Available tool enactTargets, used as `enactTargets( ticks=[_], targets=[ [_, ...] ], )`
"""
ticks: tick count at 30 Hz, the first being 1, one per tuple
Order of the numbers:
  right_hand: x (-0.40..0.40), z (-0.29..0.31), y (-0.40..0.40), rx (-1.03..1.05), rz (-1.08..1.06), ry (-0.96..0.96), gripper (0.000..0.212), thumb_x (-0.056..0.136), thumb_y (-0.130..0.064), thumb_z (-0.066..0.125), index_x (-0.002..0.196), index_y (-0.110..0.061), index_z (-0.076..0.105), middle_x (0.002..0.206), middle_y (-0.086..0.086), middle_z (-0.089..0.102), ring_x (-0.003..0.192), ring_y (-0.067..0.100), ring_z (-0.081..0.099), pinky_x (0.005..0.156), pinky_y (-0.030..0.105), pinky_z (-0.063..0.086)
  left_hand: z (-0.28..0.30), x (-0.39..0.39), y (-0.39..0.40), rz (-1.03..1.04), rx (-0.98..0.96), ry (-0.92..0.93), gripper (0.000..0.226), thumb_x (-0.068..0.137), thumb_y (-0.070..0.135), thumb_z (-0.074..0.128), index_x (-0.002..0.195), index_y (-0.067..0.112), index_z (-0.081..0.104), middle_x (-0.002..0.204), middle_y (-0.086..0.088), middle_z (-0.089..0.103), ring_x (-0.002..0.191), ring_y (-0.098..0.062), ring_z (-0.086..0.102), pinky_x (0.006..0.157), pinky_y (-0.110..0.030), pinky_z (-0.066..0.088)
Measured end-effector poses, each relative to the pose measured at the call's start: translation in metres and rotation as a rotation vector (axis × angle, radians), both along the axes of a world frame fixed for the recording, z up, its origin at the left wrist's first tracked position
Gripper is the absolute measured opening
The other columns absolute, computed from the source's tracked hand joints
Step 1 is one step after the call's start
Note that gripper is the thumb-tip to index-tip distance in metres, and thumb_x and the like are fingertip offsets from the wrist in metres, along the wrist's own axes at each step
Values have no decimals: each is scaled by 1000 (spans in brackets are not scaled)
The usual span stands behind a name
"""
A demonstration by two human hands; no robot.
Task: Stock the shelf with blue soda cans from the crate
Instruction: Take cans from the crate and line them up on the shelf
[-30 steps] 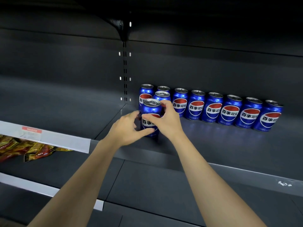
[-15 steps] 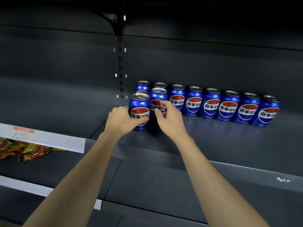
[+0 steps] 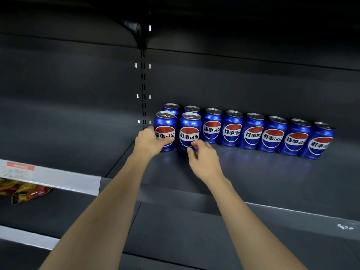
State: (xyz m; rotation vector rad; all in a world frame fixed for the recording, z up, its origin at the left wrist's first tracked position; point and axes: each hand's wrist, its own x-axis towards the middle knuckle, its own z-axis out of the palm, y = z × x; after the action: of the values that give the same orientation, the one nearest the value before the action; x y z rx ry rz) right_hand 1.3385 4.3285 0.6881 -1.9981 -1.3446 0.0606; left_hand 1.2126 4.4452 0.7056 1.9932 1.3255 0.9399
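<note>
Left hand [image 3: 149, 142] grips the front-left Pepsi can [image 3: 165, 131], upright on the shelf [image 3: 253, 176]. Right hand [image 3: 204, 158], fingers loosely curled, holds nothing, its fingertips at the neighbouring front can [image 3: 190, 131]. Back row of cans [image 3: 253, 133] runs rightward behind.

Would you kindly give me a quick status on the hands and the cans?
Left hand gripping front-left can. Right hand loosely curled at second front can, contact unclear. Back row of eight against the shelf wall. Nothing in the way.

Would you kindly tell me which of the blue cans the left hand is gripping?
The front-row can at the far left. The left hand wraps its lower side; the right hand hovers by its neighbour, and the rest stand untouched.
</note>
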Motion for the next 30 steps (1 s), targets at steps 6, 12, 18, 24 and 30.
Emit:
enactTargets(
  ticks=[6, 12, 18, 24, 30],
  targets=[
    [-1, -4, 0, -7, -28, -54, 33, 97, -32, 47, 124, -14, 54, 123, 4, 55, 110, 22, 54, 84, 32, 43, -2, 10, 9, -26, -27, -30, 53, 72, 35, 79, 116, 9, 61, 112, -7, 67, 105, -22, 61, 91, -36, 49],
    [-1, -4, -1, -31, -53, -107, 31, 97, -30, 46, 122, -14, 55, 123, 5, 54, 109, 24, 54, 83, 34, 46, -3, 11, 10, -41, -24, -28, 55, 73, 36, 78, 118, 10, 59, 113, -6, 67, 106, -21, 61, 93, -39, 49],
    [-1, -2, -4, -32, -92, -82, 30, 96, -30, 49, 120, -13, 56, 123, 6, 54, 109, 26, 53, 85, 35, 46, -1, 6, 2, -62, -70, -42, 62, 70, 34, 81, 120, 9, 56, 116, -7, 65, 108, -21, 59, 88, -30, 47],
    [-12, 10, -9, 145, -144, 64, 28, 95, -24, 52, 120, -12, 57, 120, 8, 55, 109, 25, 53, 85, 31, 40, 8, -7, -38, -4, -62, -62, 73, 84, 27, 70, 143, 6, 32, 129, -10, 55, 121, -23, 50, 87, -24, 39],
    [-42, 24, -23, 270, -69, 84, 29, 93, -20, 52, 120, -10, 57, 116, 7, 55, 104, 22, 53, 79, 24, 34, 7, -25, -97, 56, 93, -107, 58, 87, 30, 64, 137, 9, 41, 125, -7, 58, 120, -23, 49, 91, -26, 37]
  ],
)
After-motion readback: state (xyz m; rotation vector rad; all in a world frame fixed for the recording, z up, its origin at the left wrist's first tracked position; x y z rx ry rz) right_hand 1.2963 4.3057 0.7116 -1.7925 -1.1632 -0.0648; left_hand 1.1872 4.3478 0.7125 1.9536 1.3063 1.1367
